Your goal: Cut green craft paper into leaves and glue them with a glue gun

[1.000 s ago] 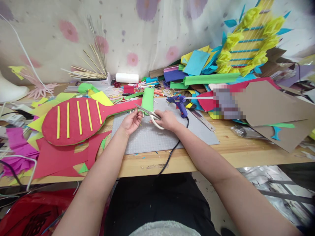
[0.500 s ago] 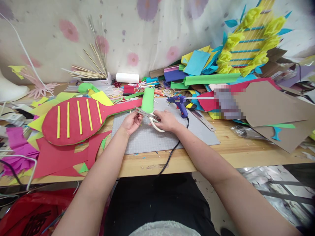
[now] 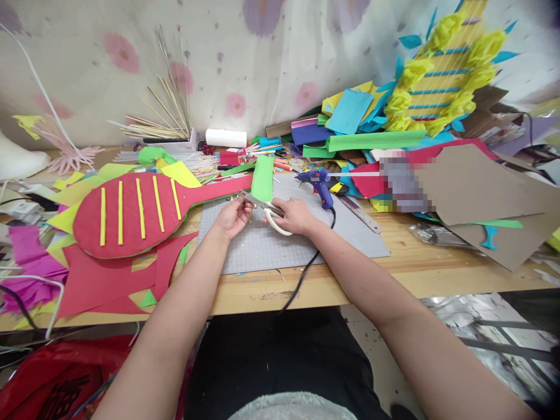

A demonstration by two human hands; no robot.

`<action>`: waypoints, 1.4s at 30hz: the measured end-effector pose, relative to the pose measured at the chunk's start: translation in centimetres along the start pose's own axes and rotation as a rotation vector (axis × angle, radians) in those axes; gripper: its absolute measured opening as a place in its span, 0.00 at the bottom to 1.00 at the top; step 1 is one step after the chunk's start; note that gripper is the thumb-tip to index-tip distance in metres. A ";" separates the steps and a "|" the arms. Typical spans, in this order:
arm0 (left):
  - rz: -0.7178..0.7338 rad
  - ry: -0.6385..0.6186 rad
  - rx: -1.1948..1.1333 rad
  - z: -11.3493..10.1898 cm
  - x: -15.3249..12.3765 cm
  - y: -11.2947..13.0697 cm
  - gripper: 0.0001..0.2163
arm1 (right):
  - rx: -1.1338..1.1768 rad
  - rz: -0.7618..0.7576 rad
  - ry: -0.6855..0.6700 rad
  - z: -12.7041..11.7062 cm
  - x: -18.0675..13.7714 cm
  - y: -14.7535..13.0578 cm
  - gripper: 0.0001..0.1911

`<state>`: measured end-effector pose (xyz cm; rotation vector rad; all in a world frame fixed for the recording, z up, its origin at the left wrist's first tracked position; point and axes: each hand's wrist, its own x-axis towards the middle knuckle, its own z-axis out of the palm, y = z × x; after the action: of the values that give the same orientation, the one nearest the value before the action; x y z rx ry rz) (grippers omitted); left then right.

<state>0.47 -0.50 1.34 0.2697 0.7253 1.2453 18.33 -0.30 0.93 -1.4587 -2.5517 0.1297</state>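
Observation:
My right hand (image 3: pixel 294 216) grips a pair of scissors with white handles (image 3: pixel 278 224), the blades pointing left over the grey cutting mat (image 3: pixel 262 251). At the blade tips, my left hand (image 3: pixel 236 217) is closed in a pinch; what its fingers hold is too small to make out. Just beyond the blades is the green end piece (image 3: pixel 263 178) of a red guitar-shaped cutout (image 3: pixel 129 224) with yellow strips across its body. A purple glue gun (image 3: pixel 321 185) with a glue stick in its back lies to the right of my hands.
A metal ruler (image 3: pixel 359 213) lies along the mat's right side. Brown cardboard sheets (image 3: pixel 485 186) pile up at right, red foam scraps (image 3: pixel 98 274) at left. Behind stand a box of sticks (image 3: pixel 175 143) and a yellow flowered guitar model (image 3: pixel 437 76). The glue gun's cord (image 3: pixel 306 271) crosses the table edge.
Hands and scissors keep nearly the same place, with the blades at the left fingertips. The view has shifted very slightly; nothing else visibly moves.

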 end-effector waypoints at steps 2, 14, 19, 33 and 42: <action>0.000 -0.003 -0.002 0.0 0.0 0.0 0.13 | -0.022 0.002 0.006 -0.1 0.0 0.1 0.27; -0.071 -0.012 -0.031 0.1 -0.1 0.2 0.12 | 0.004 0.023 0.057 0.0 0.2 1.3 0.26; -0.107 -0.064 -0.039 0.0 -0.2 0.2 0.13 | 0.100 -0.070 0.035 -0.1 0.1 1.3 0.25; -0.189 -0.070 -0.040 0.0 -0.2 0.2 0.13 | 0.090 -0.118 -0.017 -0.1 0.1 0.6 0.24; -0.171 -0.055 -0.039 0.0 -0.1 0.3 0.13 | 0.020 -0.076 0.013 0.0 0.2 0.4 0.26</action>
<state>0.26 -0.55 1.53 0.2045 0.6618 1.0846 18.61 0.06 0.90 -1.3496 -2.5836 0.1329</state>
